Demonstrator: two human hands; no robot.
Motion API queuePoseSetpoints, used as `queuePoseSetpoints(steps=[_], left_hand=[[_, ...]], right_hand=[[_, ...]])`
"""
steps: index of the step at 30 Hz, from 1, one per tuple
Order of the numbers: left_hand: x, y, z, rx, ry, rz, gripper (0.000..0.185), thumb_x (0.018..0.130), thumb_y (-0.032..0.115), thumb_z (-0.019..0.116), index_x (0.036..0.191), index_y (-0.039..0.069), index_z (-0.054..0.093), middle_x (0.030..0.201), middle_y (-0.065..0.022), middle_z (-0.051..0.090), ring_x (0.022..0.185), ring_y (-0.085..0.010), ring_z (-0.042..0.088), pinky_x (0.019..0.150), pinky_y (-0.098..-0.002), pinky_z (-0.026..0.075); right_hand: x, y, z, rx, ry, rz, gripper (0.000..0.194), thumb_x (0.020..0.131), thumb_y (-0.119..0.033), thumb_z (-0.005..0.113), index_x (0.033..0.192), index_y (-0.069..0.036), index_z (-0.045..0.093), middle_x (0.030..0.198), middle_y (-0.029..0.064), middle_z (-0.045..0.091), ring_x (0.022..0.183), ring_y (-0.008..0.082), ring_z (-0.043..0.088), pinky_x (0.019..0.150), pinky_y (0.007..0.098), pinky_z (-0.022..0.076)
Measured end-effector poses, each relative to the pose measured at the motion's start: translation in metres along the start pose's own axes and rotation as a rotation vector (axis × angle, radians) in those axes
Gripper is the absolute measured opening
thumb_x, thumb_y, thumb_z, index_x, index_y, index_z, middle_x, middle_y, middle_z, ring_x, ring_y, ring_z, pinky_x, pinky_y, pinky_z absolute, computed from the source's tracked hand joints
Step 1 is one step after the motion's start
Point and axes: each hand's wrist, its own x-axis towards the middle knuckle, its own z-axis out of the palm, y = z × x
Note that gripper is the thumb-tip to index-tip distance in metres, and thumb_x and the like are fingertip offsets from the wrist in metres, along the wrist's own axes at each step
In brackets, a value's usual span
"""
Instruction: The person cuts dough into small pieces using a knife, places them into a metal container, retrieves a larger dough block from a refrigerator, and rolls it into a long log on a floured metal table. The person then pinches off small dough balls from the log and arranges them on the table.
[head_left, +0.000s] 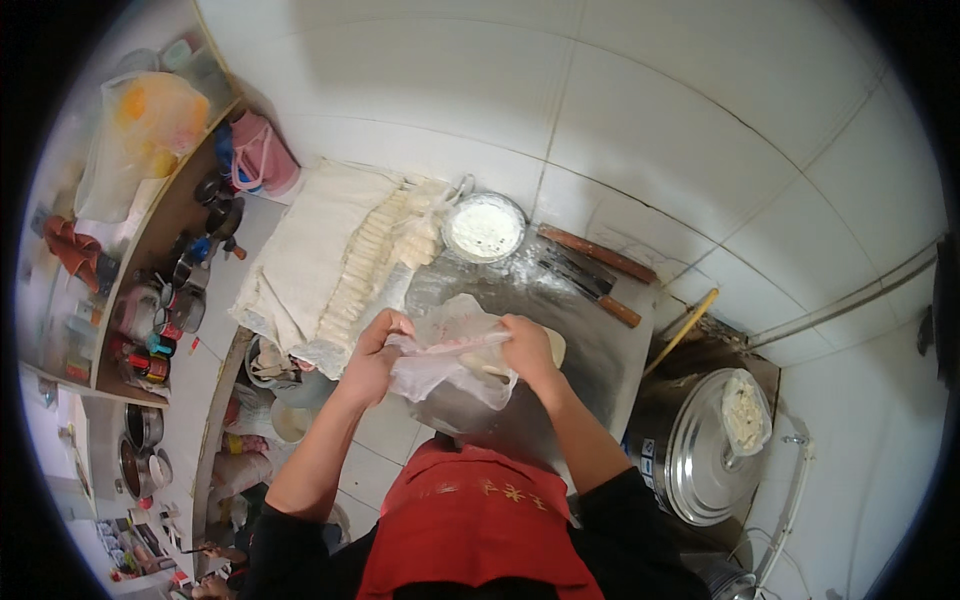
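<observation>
My left hand (379, 352) and my right hand (531, 349) stretch a thin, clear plastic bag (450, 352) between them, each gripping one side of its rim. The bag hangs over a metal worktop (600, 352). A pale, smooth piece (556, 348), perhaps dough, shows partly behind my right hand. Beyond the bag stands a metal bowl of white flour (486, 227), with flour scattered around it. To the left, a long row of pale dough pieces (367, 259) lies along a cream cloth (322, 217).
A cleaver (581, 276) and a wooden bar (598, 253) lie at the back right. A yellow stick (682, 331) leans beyond the right edge. A large lidded pot (712, 457) carries a bag of pale food (746, 416). Another person's hand (214, 551) shows at lower left.
</observation>
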Motion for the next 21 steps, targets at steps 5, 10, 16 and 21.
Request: queuePoseSetpoints(steps=[5,10,16,21], left_hand=[[-0.050,-0.045,-0.054,0.552,-0.089,-0.113,0.024,0.078,-0.007,0.048,0.098,0.001,0.059,0.082,-0.0058,0.061,0.080,-0.0153,0.059,0.069,-0.0303,0.048],[-0.066,-0.126,-0.114,1.052,0.404,0.073,0.020,0.071,-0.002,0.054,0.087,0.001,0.066,0.087,-0.0197,0.064,0.081,-0.0342,0.063,0.071,-0.0396,0.050],[-0.050,-0.060,-0.106,-0.780,0.522,-0.369,0.021,0.087,0.002,0.050,0.102,-0.004,0.064,0.097,-0.0165,0.068,0.089,-0.0312,0.066,0.088,-0.0443,0.053],[-0.055,-0.090,-0.125,-0.983,0.240,-0.435,0.026,0.085,0.010,0.058,0.106,-0.005,0.064,0.099,-0.0157,0.069,0.090,-0.0274,0.067,0.086,-0.0410,0.054]], right_hand=[[0.001,-0.008,-0.008,1.450,-0.242,0.724,0.024,0.085,-0.006,0.059,0.108,0.001,0.064,0.099,0.0129,0.069,0.088,0.0279,0.067,0.080,0.0403,0.0528],[-0.026,-0.013,0.008,1.795,-0.480,0.683,0.025,0.087,-0.014,0.063,0.108,-0.001,0.064,0.099,0.0102,0.068,0.084,0.0217,0.066,0.073,0.0351,0.0526],[-0.036,-0.018,-0.001,0.680,-0.684,0.371,0.036,0.091,-0.021,0.065,0.117,0.003,0.061,0.097,0.0060,0.065,0.081,0.0163,0.060,0.076,0.0305,0.0507],[-0.007,-0.028,-0.013,1.902,-0.268,0.627,0.032,0.098,-0.025,0.053,0.115,0.001,0.060,0.109,0.0149,0.065,0.099,0.0295,0.061,0.092,0.0398,0.0490]])
